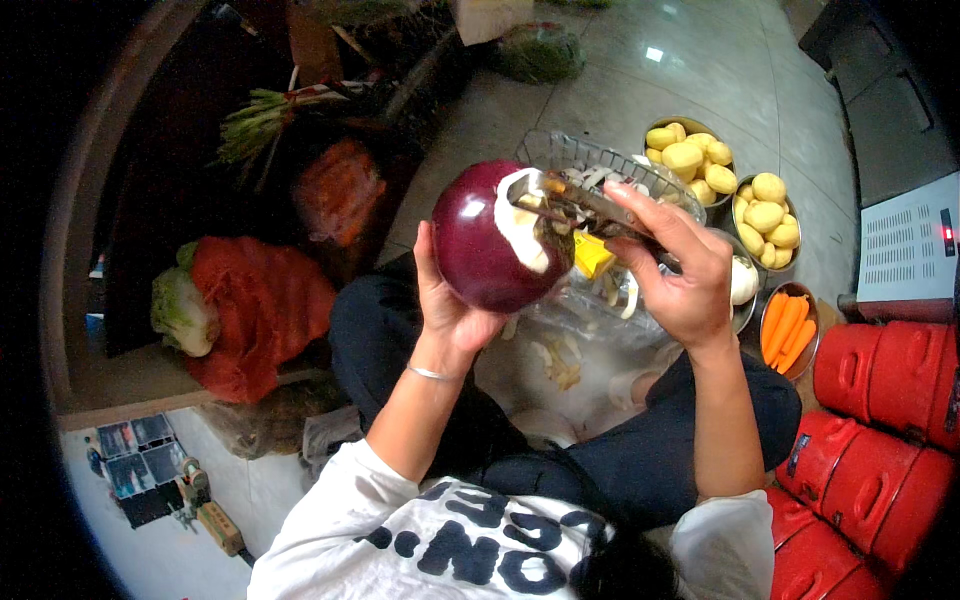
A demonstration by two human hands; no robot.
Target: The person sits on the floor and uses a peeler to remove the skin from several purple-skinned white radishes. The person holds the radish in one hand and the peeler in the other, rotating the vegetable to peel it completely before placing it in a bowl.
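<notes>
My left hand (459, 319) cups a large, round, glossy purple eggplant (469, 244) from below and the left, its thumb upright along the side. A strip of pale flesh (525, 238) lies bare on the upper right of its skin. In my right hand (686, 281) is a peeler (600, 208), its metal head against the eggplant at the upper end of that strip. The right forefinger stretches along the peeler's handle. Below the hands, a clear plastic bag (570, 307) with peelings and a yellow wrapper (592, 255) is partly hidden.
Beyond the hands stands a wire basket (540, 154) holding scraps. To the right are bowls of peeled potatoes (682, 159) (765, 217) and carrots (789, 330), then stacked red containers (862, 480). A red mesh bag (255, 307) and a cabbage (184, 311) lie on the left. Peelings (559, 367) litter the floor.
</notes>
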